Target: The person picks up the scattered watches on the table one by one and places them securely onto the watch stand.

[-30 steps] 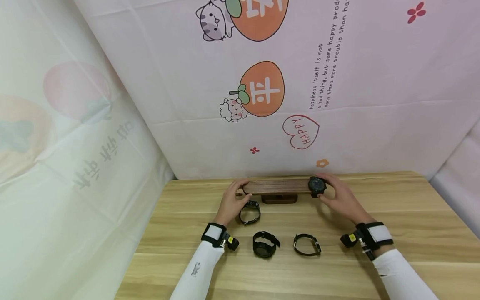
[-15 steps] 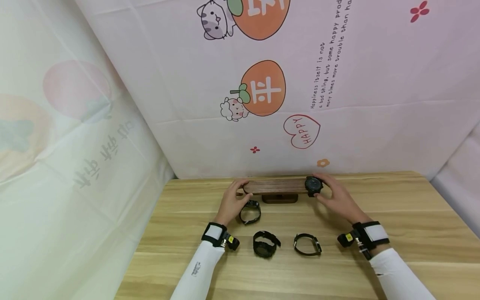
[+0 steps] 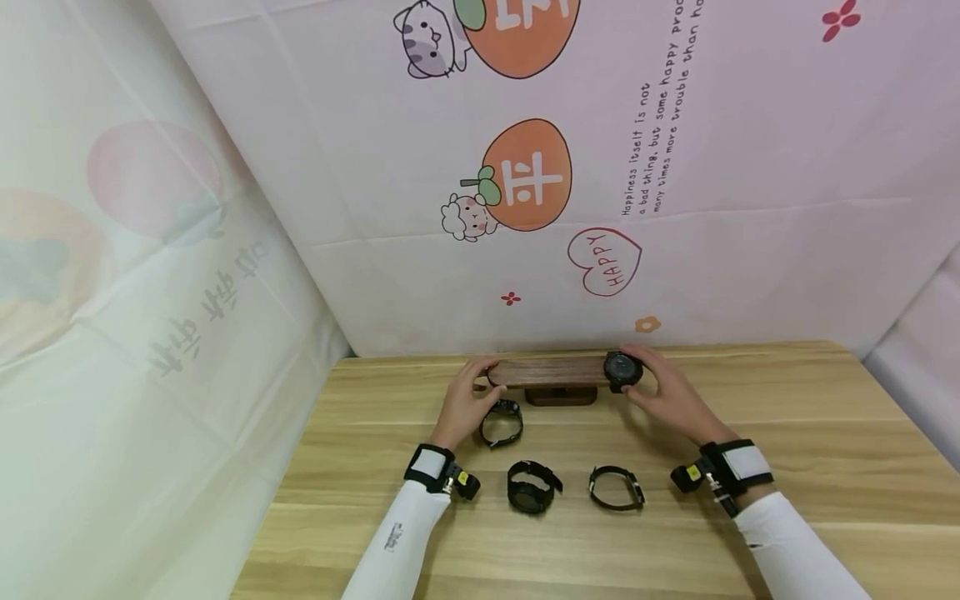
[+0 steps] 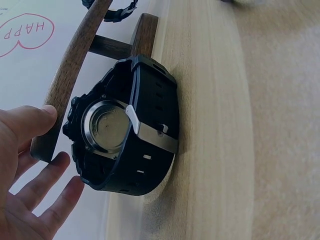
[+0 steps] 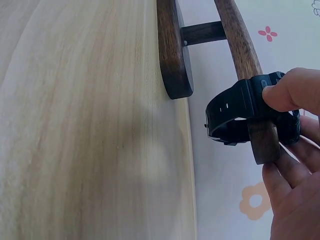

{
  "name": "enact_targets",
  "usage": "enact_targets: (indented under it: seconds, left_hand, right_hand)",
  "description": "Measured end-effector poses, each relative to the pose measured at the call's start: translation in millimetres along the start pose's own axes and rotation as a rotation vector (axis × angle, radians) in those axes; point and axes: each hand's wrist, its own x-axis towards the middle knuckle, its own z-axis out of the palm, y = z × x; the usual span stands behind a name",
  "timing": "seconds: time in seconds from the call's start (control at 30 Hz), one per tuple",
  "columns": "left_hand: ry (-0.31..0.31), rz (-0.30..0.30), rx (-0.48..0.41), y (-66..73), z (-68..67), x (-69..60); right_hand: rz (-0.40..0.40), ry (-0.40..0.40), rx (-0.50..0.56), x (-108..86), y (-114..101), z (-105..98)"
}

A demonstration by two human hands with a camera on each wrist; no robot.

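A dark wooden watch stand (image 3: 551, 372) stands at the table's back edge, its long bar raised on a post and base. My left hand (image 3: 462, 404) pinches the bar's left end between thumb and fingers, plain in the left wrist view. At the other end my right hand (image 3: 671, 396) grips a black watch (image 3: 622, 371) by its case. In the right wrist view that watch's closed strap (image 5: 227, 112) loops around the bar, whose tip sticks out past it. Just below my left hand, another black watch (image 4: 155, 130) rests on the table on its side, buckle fastened.
Two more strapped items lie on the wooden table (image 3: 375, 467) nearer to me: a black watch (image 3: 530, 487) with its face outward and a slim black band (image 3: 616, 488). A printed white cloth (image 3: 420, 283) hangs right behind the stand.
My right hand has slid the watch leftward along the bar, a little farther in from its right end. My left hand keeps its hold on the other end.
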Motion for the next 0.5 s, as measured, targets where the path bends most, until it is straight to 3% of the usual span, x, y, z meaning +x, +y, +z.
enact_targets:
  seconds: [0.33,0.5]
  left_hand:
    - [-0.005,-0.014,-0.003,-1.1,0.3,-0.7]
    - [0.006,0.007,-0.005,-2.1,1.0,0.1]
  right_hand:
    - [0.01,-0.027,0.015,0.9,-1.1,3.8]
    - [0.01,-0.029,0.008,1.8,0.5,5.2]
